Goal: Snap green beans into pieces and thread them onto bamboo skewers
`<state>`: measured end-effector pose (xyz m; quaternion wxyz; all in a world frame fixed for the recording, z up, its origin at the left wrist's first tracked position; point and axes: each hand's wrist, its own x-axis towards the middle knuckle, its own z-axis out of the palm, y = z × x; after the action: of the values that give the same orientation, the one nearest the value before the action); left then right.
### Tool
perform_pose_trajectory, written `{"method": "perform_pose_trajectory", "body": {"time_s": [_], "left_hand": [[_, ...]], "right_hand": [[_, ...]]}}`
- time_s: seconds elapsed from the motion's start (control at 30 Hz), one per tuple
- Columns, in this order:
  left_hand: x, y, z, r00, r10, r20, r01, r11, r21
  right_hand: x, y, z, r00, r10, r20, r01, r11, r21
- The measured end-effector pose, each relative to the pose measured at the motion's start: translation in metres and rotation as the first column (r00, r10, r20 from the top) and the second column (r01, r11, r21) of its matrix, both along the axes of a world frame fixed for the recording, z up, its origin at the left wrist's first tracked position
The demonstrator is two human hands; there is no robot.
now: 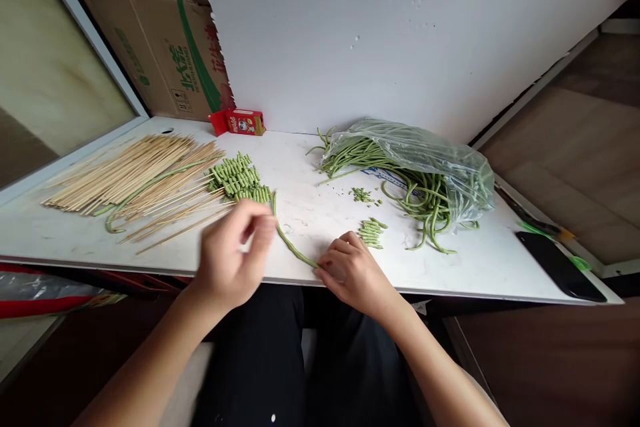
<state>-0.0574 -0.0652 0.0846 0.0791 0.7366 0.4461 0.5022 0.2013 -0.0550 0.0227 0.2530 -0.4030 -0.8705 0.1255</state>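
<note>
A long green bean lies in a curve near the table's front edge. My right hand is closed, pinching the bean's near end against the tabletop. My left hand, blurred, hovers by the far part of the bean with thumb and index tips together; whether anything is between them is unclear. Just beyond it lie rows of cut bean pieces threaded on wooden skewers. Beside my right hand is a small row of loose cut pieces, with tiny trimmed bits behind it.
Many bare wooden skewers spread across the left, a long bean across them. A clear plastic bag of whole long beans lies at the back right. A red box stands at the back; a black phone lies far right.
</note>
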Motion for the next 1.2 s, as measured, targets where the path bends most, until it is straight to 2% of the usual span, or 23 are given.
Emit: {"method": "perform_pose_trajectory", "body": {"time_s": [0.1, 0.17, 0.23, 0.33, 0.43, 0.6, 0.8, 1.03, 1.2], "left_hand": [[0.017, 0.016, -0.016, 0.964, -0.184, -0.192, 0.161, 0.978, -0.131], [0.030, 0.022, -0.031, 0.922, -0.263, -0.283, 0.212, 0.957, -0.198], [0.041, 0.023, -0.043, 0.915, -0.293, -0.277, 0.231, 0.944, -0.234], [0.050, 0.018, -0.052, 0.944, -0.293, -0.154, 0.242, 0.929, -0.281], [0.055, 0.014, -0.053, 0.960, -0.279, -0.030, 0.258, 0.918, -0.302], [0.059, 0.012, -0.055, 0.923, -0.381, 0.054, 0.380, 0.882, -0.277], [0.058, 0.014, -0.061, 0.905, -0.424, -0.003, 0.416, 0.889, -0.193], [0.059, 0.012, -0.062, 0.876, -0.476, -0.069, 0.460, 0.871, -0.173], [0.052, 0.014, -0.052, 0.874, -0.467, -0.134, 0.451, 0.883, -0.132]], "right_hand": [[0.003, 0.002, 0.004, 0.999, -0.041, -0.004, 0.041, 0.997, 0.061], [0.005, 0.003, 0.009, 0.997, -0.063, -0.042, 0.067, 0.994, 0.091], [0.006, 0.003, 0.015, 0.993, -0.063, -0.103, 0.075, 0.991, 0.112], [0.006, 0.001, 0.022, 0.982, -0.036, -0.187, 0.058, 0.991, 0.118], [0.006, -0.001, 0.025, 0.971, 0.000, -0.238, 0.028, 0.993, 0.112], [0.006, -0.003, 0.023, 0.962, 0.027, -0.271, -0.003, 0.996, 0.088], [0.008, -0.004, 0.025, 0.959, 0.059, -0.279, -0.052, 0.998, 0.033], [0.018, 0.000, 0.031, 0.938, 0.129, -0.322, -0.193, 0.965, -0.178], [0.032, 0.005, 0.037, 0.910, 0.144, -0.388, -0.258, 0.931, -0.259]]}}
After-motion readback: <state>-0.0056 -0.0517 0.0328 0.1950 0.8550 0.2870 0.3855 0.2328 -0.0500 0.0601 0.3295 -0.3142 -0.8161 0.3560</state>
